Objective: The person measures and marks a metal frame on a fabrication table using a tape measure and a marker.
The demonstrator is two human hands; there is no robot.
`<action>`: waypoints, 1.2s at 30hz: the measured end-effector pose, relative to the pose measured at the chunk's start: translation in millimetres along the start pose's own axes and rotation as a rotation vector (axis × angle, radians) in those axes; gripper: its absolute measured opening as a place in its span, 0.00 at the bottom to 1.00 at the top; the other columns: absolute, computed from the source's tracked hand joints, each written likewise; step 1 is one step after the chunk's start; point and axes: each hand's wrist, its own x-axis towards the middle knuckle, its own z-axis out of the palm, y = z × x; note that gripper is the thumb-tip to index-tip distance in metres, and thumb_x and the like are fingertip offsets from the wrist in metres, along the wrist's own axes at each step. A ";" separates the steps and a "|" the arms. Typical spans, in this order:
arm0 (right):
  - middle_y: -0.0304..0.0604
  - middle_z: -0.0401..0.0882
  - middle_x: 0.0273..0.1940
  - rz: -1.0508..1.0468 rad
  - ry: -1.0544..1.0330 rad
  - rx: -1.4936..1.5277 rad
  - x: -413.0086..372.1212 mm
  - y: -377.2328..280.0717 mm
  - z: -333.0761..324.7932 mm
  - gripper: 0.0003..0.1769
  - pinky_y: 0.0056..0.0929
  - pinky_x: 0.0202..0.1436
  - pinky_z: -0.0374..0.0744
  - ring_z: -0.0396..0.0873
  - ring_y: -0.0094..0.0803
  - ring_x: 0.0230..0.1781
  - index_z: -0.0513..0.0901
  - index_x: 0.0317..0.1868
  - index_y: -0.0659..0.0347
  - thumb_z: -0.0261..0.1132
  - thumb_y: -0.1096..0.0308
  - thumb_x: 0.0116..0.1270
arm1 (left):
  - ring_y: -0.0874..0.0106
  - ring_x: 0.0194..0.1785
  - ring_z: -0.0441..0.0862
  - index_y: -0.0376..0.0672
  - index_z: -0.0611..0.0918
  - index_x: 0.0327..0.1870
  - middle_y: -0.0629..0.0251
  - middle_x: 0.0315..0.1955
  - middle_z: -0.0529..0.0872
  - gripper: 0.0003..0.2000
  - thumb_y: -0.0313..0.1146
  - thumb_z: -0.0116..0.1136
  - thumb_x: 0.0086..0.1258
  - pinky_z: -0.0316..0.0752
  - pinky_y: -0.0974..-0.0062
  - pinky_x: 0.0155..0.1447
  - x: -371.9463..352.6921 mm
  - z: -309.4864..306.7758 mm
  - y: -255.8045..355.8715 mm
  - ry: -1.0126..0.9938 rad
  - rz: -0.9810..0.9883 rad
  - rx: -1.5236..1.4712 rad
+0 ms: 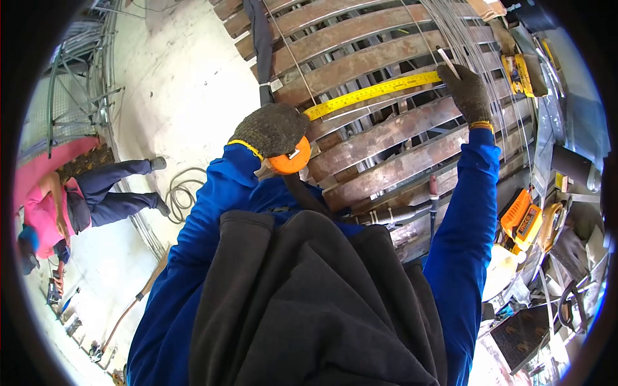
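We find the tape measure [288, 165] at the near left edge of the slatted metal desk [402, 131], its orange case beneath the gloved left hand [270, 128]. That hand is closed over the upper part of the case. The yellow blade [374, 94] is drawn out over the slats, its long axis running from the left hand to the right and slightly away from the wearer, roughly in line with the slats. The blade's far end meets the fingers of the gloved right hand [465, 94], which therefore is the nearer to that end; the left is the nearer to the case.

We note a slim white stick [446, 60] gripped in the right hand, its tip projecting beyond the fingers. Whether these fingers also pinch the blade, we cannot tell.

Just beside the right hand, thin metal rods [458, 37] lie across the slats, crosswise to the blade. A yellow box [517, 74] sits farther right. To the left, apart from the desk, we observe a person in pink [55, 215] near a coiled cable [185, 195].
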 end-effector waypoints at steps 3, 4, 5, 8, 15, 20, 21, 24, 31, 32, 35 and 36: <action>0.56 0.89 0.44 -0.021 0.022 -0.038 1.0 1.2 0.7 0.29 0.42 0.53 0.82 0.88 0.49 0.46 0.88 0.54 0.61 0.66 0.43 0.69 | 0.53 0.52 0.86 0.42 0.86 0.57 0.52 0.49 0.89 0.17 0.34 0.59 0.69 0.81 0.58 0.59 -0.2 -3.2 2.8 0.005 0.009 -0.060; 0.56 0.89 0.44 -0.019 0.018 -0.038 0.0 0.8 0.4 0.29 0.42 0.53 0.82 0.88 0.49 0.46 0.88 0.54 0.61 0.66 0.43 0.69 | 0.52 0.53 0.85 0.42 0.86 0.57 0.52 0.49 0.89 0.17 0.34 0.60 0.69 0.81 0.58 0.59 0.5 -5.1 3.3 -0.012 0.014 -0.064; 0.56 0.89 0.44 -0.008 0.014 -0.026 -0.6 -0.1 -0.1 0.29 0.42 0.54 0.81 0.88 0.48 0.47 0.88 0.54 0.61 0.66 0.43 0.69 | 0.52 0.53 0.85 0.42 0.85 0.58 0.51 0.49 0.89 0.18 0.35 0.61 0.68 0.81 0.58 0.59 1.1 -6.2 3.3 -0.029 0.019 -0.067; 0.55 0.89 0.45 -0.012 0.000 0.013 2.4 6.6 2.4 0.30 0.42 0.54 0.81 0.88 0.47 0.47 0.88 0.55 0.60 0.67 0.41 0.69 | 0.52 0.53 0.85 0.42 0.85 0.58 0.51 0.49 0.88 0.18 0.34 0.61 0.68 0.81 0.58 0.60 3.1 -3.9 4.4 -0.064 -0.020 -0.084; 0.55 0.89 0.48 -0.040 -0.034 0.042 0.9 4.5 0.4 0.31 0.41 0.56 0.81 0.87 0.45 0.49 0.87 0.57 0.60 0.66 0.39 0.70 | 0.52 0.53 0.85 0.41 0.85 0.58 0.51 0.49 0.88 0.17 0.33 0.59 0.70 0.80 0.58 0.60 -1.8 1.2 0.9 -0.022 0.023 -0.076; 0.58 0.88 0.49 -0.072 -0.025 0.056 -2.5 1.2 -2.2 0.32 0.42 0.56 0.81 0.87 0.48 0.50 0.87 0.57 0.61 0.64 0.39 0.71 | 0.53 0.53 0.85 0.41 0.86 0.56 0.52 0.48 0.89 0.16 0.33 0.56 0.72 0.80 0.59 0.59 0.8 -8.8 7.5 -0.067 -0.001 -0.056; 0.58 0.88 0.49 -0.065 -0.028 0.042 -2.6 0.4 -2.6 0.33 0.43 0.56 0.81 0.87 0.49 0.50 0.87 0.57 0.61 0.64 0.38 0.72 | 0.53 0.53 0.85 0.41 0.86 0.56 0.52 0.48 0.89 0.16 0.33 0.56 0.72 0.80 0.59 0.59 2.0 -8.4 7.5 -0.067 -0.001 -0.056; 0.59 0.87 0.50 -0.068 -0.033 0.031 -5.1 -4.3 -4.4 0.34 0.44 0.57 0.80 0.86 0.52 0.52 0.86 0.58 0.61 0.62 0.37 0.72 | 0.53 0.53 0.85 0.42 0.87 0.56 0.52 0.48 0.89 0.16 0.33 0.56 0.71 0.80 0.58 0.60 2.8 -6.4 6.8 -0.106 -0.037 -0.060; 0.58 0.87 0.50 -0.052 -0.004 0.023 -6.3 -3.1 -1.1 0.35 0.45 0.58 0.79 0.85 0.52 0.53 0.86 0.57 0.62 0.60 0.36 0.73 | 0.53 0.54 0.85 0.42 0.87 0.56 0.51 0.48 0.89 0.16 0.34 0.54 0.73 0.79 0.57 0.62 0.7 -9.5 7.9 -0.065 -0.005 -0.068; 0.58 0.88 0.50 -0.053 -0.006 0.023 -6.4 -2.9 -1.0 0.35 0.45 0.58 0.79 0.86 0.52 0.52 0.86 0.57 0.62 0.60 0.36 0.73 | 0.53 0.54 0.85 0.42 0.86 0.57 0.51 0.49 0.89 0.16 0.34 0.54 0.73 0.79 0.58 0.62 0.4 -9.7 7.8 -0.062 -0.004 -0.070; 0.57 0.88 0.49 -0.048 -0.009 0.031 -7.2 -5.2 -1.5 0.35 0.44 0.57 0.80 0.86 0.52 0.52 0.87 0.56 0.62 0.60 0.36 0.73 | 0.53 0.55 0.84 0.42 0.86 0.57 0.51 0.50 0.88 0.16 0.34 0.53 0.74 0.79 0.58 0.62 0.2 -4.1 3.8 -0.059 -0.036 -0.102; 0.57 0.88 0.48 -0.043 -0.012 0.038 -7.1 -4.6 -1.4 0.34 0.44 0.57 0.80 0.86 0.51 0.51 0.87 0.56 0.62 0.60 0.36 0.73 | 0.53 0.55 0.84 0.42 0.86 0.57 0.51 0.50 0.88 0.16 0.34 0.53 0.74 0.79 0.58 0.62 0.0 -2.6 2.6 -0.059 -0.036 -0.102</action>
